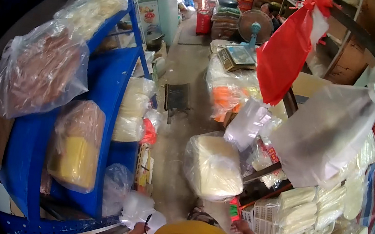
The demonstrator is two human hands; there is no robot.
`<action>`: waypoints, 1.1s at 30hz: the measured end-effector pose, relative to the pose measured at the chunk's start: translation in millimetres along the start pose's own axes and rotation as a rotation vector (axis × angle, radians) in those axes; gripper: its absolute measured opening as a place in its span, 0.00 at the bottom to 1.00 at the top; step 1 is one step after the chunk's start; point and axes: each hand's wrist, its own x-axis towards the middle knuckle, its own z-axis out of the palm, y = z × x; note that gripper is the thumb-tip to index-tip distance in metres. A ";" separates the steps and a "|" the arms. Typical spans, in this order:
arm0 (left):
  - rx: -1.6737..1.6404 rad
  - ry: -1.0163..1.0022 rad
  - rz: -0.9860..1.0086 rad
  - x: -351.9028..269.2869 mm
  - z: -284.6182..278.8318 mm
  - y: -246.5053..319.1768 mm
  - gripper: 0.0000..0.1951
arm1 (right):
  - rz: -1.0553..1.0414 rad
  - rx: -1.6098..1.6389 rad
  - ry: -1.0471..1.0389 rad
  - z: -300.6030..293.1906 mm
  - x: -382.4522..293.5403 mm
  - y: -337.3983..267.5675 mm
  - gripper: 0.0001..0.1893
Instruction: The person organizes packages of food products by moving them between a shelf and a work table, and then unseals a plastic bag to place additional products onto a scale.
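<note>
My left hand (139,229), with a dark band at the wrist, is low in the view beside a translucent plastic bag (138,209); whether it grips the bag is unclear. My right hand (241,227) is just below a red and green item (234,209), near white plastic baskets (264,214); its grip cannot be made out. Ahead of the right hand sits a clear bag of pale, stacked food sheets (216,167). To the left, a bagged yellow block (77,159) rests on a blue metal shelf (105,87).
A low dark stool (177,96) stands in the aisle. At right hang a red plastic bag (284,55) and a whitish bag (325,132). Farther off are a weighing scale (237,55), a fan (255,27) and a chest freezer (160,12). A person (267,9) is partly visible at the back.
</note>
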 end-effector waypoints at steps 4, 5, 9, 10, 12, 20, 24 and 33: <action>0.896 0.067 0.163 30.9 -16.9 131.7 0.19 | -0.679 -0.962 0.265 -0.7 18.3 -81.6 0.15; 0.592 0.183 0.154 29.2 -15.3 147.0 0.22 | -0.477 -0.651 0.168 2.7 21.4 -100.1 0.13; -0.150 0.155 -0.082 25.2 0.2 252.9 0.23 | -0.128 -0.022 0.089 -6.4 44.4 -137.4 0.12; -0.037 0.079 -0.030 34.9 2.4 251.3 0.18 | -0.150 -0.002 0.110 -6.9 47.8 -141.0 0.11; 0.146 -0.004 0.093 70.2 5.3 212.4 0.10 | -0.127 0.007 0.145 -7.2 42.9 -136.1 0.09; 0.584 -0.237 0.242 191.2 -52.4 294.5 0.19 | 0.315 0.383 0.252 -9.5 33.6 0.3 0.08; 0.723 -0.239 0.097 247.2 -78.6 386.4 0.18 | 0.436 0.631 0.306 25.8 21.6 24.4 0.10; 0.306 -0.255 0.191 423.2 -148.7 474.2 0.15 | 0.042 0.380 0.373 185.4 22.5 -192.9 0.18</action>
